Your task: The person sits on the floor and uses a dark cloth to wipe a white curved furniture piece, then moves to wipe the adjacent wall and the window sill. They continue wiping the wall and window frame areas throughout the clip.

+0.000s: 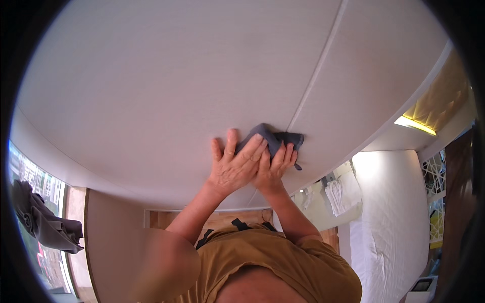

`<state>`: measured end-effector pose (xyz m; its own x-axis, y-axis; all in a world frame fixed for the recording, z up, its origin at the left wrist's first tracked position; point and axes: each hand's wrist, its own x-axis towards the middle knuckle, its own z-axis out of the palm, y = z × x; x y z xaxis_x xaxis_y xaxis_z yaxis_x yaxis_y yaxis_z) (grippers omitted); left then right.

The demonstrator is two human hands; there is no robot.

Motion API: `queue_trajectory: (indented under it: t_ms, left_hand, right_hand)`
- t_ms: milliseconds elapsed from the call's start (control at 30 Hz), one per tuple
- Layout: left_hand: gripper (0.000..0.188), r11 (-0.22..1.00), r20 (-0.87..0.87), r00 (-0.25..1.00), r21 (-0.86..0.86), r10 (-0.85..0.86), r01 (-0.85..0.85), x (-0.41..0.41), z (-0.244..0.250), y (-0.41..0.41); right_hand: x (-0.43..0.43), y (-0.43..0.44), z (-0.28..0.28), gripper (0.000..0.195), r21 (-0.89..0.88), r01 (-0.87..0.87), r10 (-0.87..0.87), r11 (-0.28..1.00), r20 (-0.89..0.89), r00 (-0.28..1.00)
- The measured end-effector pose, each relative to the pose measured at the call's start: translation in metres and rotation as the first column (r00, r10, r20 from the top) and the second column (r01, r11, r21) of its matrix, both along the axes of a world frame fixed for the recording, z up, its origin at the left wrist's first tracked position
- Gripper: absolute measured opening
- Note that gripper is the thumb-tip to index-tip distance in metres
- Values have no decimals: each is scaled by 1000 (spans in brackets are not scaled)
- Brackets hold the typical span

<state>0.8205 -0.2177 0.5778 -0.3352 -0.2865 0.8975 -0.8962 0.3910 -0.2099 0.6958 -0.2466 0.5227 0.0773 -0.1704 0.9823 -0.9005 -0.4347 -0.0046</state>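
Observation:
A dark grey cloth (265,133) lies bunched against the pale wall panel (242,75), right over the lower part of a vertical seam (316,72). My right hand (276,163) grips it with bent fingers. Beside and partly over that hand, my left hand (238,166) presses the cloth with two fingers. Its other two fingers are spread on the bare panel to the left. The left thumb is hidden. A small loop (298,166) of the cloth hangs below my right fingers.
At the left, grey-brown fabric (49,223) hangs by a window (38,178). To the right stand a bed with a white sheet (390,212) and a pale surface (322,208) bearing folded white cloth (336,197). A lit yellow strip (416,125) is farther right. Wooden floor (223,217) shows below.

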Motion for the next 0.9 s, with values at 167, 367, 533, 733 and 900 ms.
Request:
queue_trajectory:
  t_ms: [167,367,533,733,900]
  left_hand:
    - [40,999,-64,998,-47,14,-17,-26,86,-6]
    - [39,995,-174,985,-94,17,-34,-21,148,-6]
    - [38,994,-147,986,-69,74,-85,7,68,-4]
    - [46,992,-94,987,7,128,-128,30,88,7]
    - [48,986,-223,965,-58,140,-157,47,157,8]
  right_hand:
    - [-18,-7,97,36,-6,46,-46,999,23,999]
    - [0,-5,170,42,-4,-29,29,1000,92,995]
    - [14,-3,77,39,-17,-9,9,1000,-20,1000]
    - [31,3,109,38,-5,-42,42,999,-31,999]
    - [53,7,200,48,-81,-11,2,997,-118,993]
